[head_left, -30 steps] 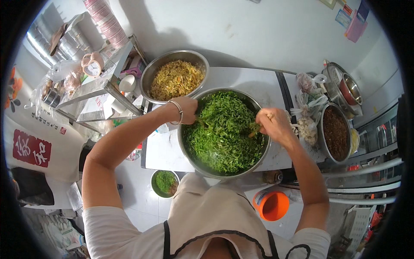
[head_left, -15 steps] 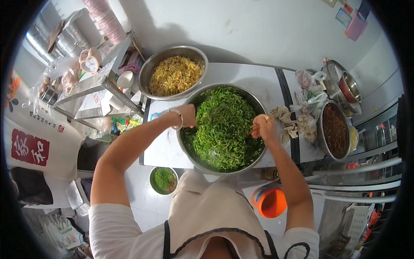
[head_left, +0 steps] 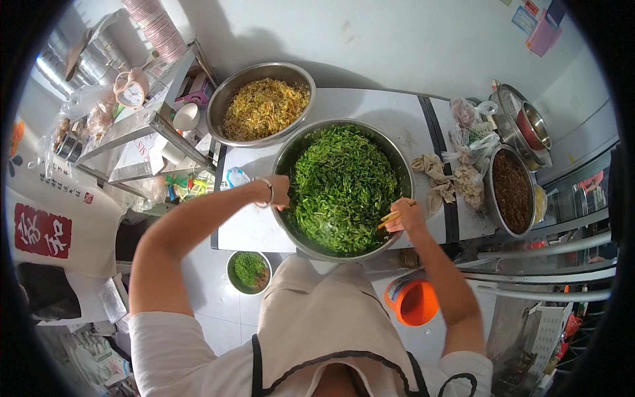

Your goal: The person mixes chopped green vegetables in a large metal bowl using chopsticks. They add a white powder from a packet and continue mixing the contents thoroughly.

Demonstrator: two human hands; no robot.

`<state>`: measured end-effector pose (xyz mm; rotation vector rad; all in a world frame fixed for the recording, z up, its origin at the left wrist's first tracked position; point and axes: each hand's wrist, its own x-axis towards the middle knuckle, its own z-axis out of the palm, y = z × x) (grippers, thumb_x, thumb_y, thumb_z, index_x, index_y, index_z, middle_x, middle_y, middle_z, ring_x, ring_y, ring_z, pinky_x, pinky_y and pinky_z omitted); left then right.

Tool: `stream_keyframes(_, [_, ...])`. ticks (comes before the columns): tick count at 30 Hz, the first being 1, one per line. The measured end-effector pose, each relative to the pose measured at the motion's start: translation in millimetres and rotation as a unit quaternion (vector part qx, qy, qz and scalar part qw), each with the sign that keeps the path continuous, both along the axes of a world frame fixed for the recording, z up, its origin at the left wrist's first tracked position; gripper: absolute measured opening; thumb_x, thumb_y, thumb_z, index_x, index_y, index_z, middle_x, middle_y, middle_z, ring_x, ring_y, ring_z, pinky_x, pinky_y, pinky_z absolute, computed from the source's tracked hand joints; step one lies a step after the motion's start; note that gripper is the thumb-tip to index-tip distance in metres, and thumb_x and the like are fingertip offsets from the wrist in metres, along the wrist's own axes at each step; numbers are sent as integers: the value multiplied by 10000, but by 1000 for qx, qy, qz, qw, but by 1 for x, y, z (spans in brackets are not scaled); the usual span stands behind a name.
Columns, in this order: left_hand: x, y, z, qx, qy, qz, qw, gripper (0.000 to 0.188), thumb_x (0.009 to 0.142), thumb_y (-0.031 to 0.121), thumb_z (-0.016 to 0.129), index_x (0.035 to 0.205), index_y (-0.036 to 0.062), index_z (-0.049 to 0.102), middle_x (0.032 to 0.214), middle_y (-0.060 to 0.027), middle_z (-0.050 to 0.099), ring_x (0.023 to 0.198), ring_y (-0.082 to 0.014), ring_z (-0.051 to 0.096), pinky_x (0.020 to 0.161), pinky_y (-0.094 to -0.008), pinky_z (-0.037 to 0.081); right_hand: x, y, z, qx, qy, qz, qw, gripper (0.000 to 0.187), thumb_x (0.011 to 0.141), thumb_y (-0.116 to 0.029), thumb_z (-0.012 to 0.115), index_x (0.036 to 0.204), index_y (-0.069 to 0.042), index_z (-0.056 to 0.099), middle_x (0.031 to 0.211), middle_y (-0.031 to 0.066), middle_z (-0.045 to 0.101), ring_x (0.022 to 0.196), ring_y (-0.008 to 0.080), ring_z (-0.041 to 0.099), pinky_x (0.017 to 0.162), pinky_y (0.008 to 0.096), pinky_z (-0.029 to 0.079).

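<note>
A large metal bowl (head_left: 399, 157) heaped with chopped green vegetables (head_left: 344, 178) stands at the table's front edge. At its right rim my right hand (head_left: 406, 215) is closed on a pair of chopsticks (head_left: 389, 219), whose tips point left into the greens. My left hand (head_left: 280, 192), with a bracelet at the wrist, is closed at the left rim of the bowl and appears to grip it; its fingertips are hidden.
Behind to the left sits a metal bowl of yellow shredded food (head_left: 268, 109). Crumpled cloths (head_left: 433, 178), plastic bags (head_left: 473, 135) and a bowl of dark brown filling (head_left: 511, 192) lie right. A small bowl of greens (head_left: 250, 270) and an orange bucket (head_left: 413, 303) stand below. A metal shelf (head_left: 178, 142) is left.
My left hand has moved down and left, from over the greens to the rim. My right hand has lowered slightly, and the chopsticks show more clearly. The greens have shifted in the bowl.
</note>
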<state>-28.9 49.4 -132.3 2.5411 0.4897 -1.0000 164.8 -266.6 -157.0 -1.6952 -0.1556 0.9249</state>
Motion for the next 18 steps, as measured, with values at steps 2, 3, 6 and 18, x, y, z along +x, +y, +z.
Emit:
stream_keyframes(2, [-11,8,-36,-38,-86,-54,994,173,725,166,666,719,1,716,650,-145,662,620,-251,649,572,-362,498,-2,11,-16,39,27,-72,996,199,827,-166,546,773,18,601,672,171,612,465,228,626,423,338,567])
stream_keyframes(3, [-14,10,-38,-37,-145,-168,974,172,728,170,680,682,8,712,609,-128,652,583,-221,634,552,-348,488,-3,15,-19,57,20,-86,994,201,822,-168,555,769,22,595,669,172,610,464,230,627,425,346,575])
stream_keyframes(6, [-4,-2,-14,-81,-89,20,993,160,742,158,688,648,31,715,541,-77,624,500,-169,578,503,-316,446,-2,28,-9,67,-10,-63,996,210,823,-171,557,768,29,586,662,166,604,465,232,627,417,348,581])
stream_keyframes(18, [33,-5,119,66,-115,-62,989,250,740,254,642,732,19,729,636,-144,655,624,-262,639,595,-385,492,15,53,134,54,-243,199,948,263,891,-193,467,788,2,611,678,122,640,527,165,644,453,261,513])
